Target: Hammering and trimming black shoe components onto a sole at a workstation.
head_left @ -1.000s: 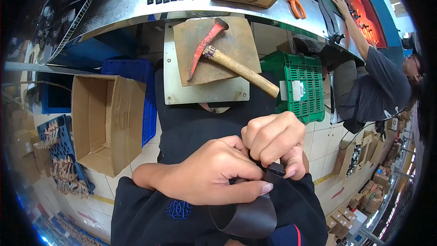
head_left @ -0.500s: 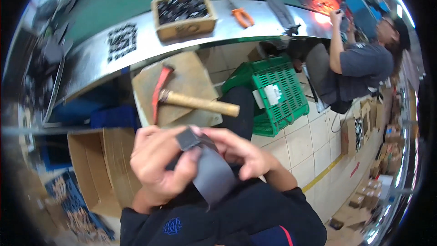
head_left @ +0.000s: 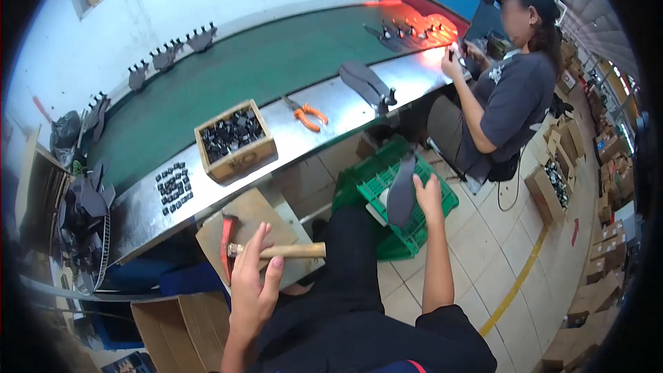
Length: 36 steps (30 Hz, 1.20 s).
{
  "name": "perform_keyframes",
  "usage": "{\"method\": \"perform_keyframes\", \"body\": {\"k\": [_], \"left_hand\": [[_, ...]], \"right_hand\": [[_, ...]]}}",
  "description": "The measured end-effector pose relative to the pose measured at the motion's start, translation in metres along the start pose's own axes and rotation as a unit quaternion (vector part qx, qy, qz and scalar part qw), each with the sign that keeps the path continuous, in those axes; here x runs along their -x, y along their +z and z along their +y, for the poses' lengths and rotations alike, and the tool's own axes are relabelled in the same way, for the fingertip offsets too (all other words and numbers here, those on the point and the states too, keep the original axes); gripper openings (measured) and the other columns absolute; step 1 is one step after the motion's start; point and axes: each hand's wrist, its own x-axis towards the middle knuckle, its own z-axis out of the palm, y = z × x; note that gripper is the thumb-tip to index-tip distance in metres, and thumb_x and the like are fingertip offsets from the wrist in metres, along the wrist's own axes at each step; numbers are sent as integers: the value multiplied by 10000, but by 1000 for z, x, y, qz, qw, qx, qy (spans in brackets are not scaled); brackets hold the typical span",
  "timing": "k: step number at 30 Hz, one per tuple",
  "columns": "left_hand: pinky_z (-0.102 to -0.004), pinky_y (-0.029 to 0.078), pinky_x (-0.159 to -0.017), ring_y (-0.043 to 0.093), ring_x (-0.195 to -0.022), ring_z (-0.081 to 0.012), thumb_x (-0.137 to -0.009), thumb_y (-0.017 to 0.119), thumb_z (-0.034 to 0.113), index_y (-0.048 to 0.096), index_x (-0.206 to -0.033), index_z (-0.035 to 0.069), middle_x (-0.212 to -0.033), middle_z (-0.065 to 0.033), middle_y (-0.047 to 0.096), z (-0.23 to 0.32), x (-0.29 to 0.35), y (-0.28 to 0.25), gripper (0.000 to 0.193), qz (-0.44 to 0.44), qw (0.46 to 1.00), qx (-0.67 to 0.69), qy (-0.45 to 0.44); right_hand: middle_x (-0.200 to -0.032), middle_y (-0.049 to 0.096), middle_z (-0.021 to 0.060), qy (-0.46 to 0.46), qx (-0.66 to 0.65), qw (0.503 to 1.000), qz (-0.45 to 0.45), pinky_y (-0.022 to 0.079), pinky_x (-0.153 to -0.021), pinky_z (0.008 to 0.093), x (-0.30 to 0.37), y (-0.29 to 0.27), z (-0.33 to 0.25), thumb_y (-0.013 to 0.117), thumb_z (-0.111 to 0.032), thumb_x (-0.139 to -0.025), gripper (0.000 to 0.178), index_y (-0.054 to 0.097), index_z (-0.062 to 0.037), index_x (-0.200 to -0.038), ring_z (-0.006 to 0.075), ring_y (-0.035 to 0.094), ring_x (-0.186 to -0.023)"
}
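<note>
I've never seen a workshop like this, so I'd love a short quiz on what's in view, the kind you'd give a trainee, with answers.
1. True or false: the hammer has a red head.

2. Which tool lies on the metal strip, near the wooden box?
A. scissors
B. orange-handled pliers
C. a saw

3. Fill in the blank: in this view, the dark flat piece beside the right grip shows in front of a crate coloured ____.

Key: 1. True. 2. B. 3. Green.
</note>
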Motion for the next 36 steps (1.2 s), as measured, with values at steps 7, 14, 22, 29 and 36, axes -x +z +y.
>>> {"method": "perform_keyframes", "body": {"k": [7, 14, 22, 29, 36], "left_hand": [[-378, 521, -915, 682, -1022, -298, -964, 600, 136, 513, -1366, -59, -1269, -226, 647, -17, 11, -31, 455, 75, 996, -18, -36], [-408, 472, -985, 644, -1087, -370, -925, 638, 146, 590, -1287, -39, -1173, -224, 673, -27, 27, -62, 409, 160, 985, -63, -8], [-473, 339, -1141, 425, -1364, -399, -858, 729, 145, 541, -1328, -26, -1404, -209, 526, -27, -2, -64, 534, 225, 942, -222, 116], [-423, 499, -948, 629, -1127, -350, -691, 825, 28, 521, -1399, 48, -1319, -155, 613, 24, 13, -61, 771, 72, 967, -1, 244], [-334, 574, -849, 698, -960, -208, -845, 744, -66, 60, -1562, 77, -1194, -190, 647, -2, 80, -65, 1002, 137, 968, 58, 201]], "right_hand": [[-1021, 675, 237, -141, 44, 987, 67, 514, -850, 439, -173, 84, -73, 670, -358, -935, 549, 547, 22, -1312, 392, 645, -897], [-897, 679, 261, -178, 150, 969, 89, 504, -749, 547, -286, 106, -96, 642, -211, -879, 263, 625, 16, -1011, 460, 658, -867], [-940, 592, 66, -701, 188, 676, 131, 449, -895, 393, -117, 43, -370, 654, -19, -813, 366, 641, -72, -1174, 251, 589, -970], [-1134, 615, 36, -864, -116, 450, -194, 437, -1001, 458, 89, -5, -408, 721, -312, -884, 465, 558, -234, -1312, 255, 587, -1132], [-1026, 676, 175, -444, 45, 819, -362, 529, -805, 425, 166, 71, -271, 697, -315, -916, 742, 366, 58, -1465, 346, 658, -911]]}}
